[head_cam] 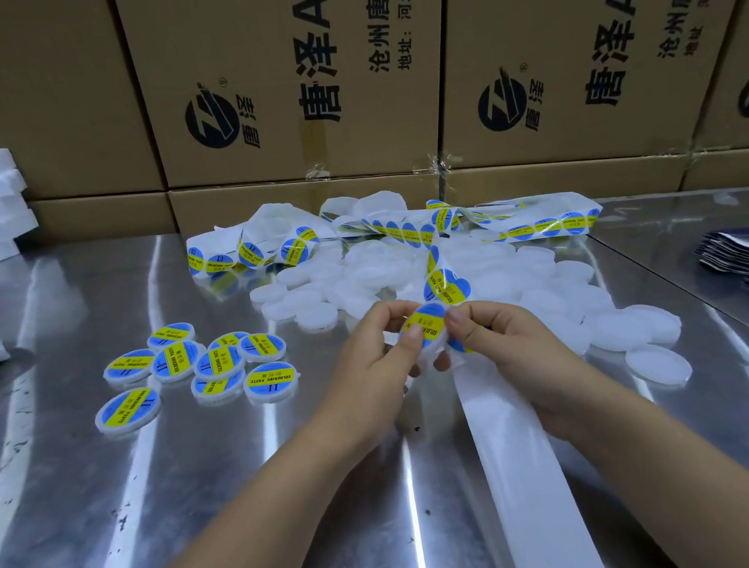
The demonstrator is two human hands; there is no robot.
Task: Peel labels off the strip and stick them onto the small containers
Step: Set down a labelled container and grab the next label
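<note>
L hand [373,357] pinches light, stiff container [425,325] by rim; R hand [503,342], just beside it, pinches floppy, tacky label strip [445,285], so prob. hold edges only.

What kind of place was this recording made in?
Likely a small factory or warehouse packing bench: stacked printed cartons stand behind a steel table that holds a heap of unlabelled containers, a batch of labelled ones and label strips.
</note>
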